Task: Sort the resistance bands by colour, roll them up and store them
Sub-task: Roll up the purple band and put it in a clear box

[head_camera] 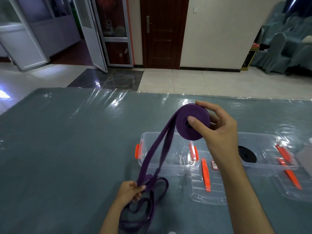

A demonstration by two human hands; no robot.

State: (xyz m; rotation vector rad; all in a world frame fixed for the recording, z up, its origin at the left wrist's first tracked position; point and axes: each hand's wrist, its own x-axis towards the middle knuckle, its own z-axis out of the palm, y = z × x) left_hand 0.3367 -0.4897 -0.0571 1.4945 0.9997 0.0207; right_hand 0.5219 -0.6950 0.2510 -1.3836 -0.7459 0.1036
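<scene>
A purple resistance band (185, 132) is partly wound into a thick roll, held up above the table by my right hand (214, 125), thumb over the roll's centre. Two strands of the band run down and left to my left hand (130, 190), which pinches them near the table. The loose remainder lies in loops on the table by my left wrist. A clear storage box (145, 159) with orange latches stands open below the roll. A second clear box (270, 159) to the right holds a rolled black band (247, 154).
Two clear lids (199, 191) with orange clips lie in front of the boxes. The table (59, 149) is covered in grey-blue cloth under shiny plastic sheeting. Beyond its far edge are a tiled floor, a dark wooden door and covered chairs at the right.
</scene>
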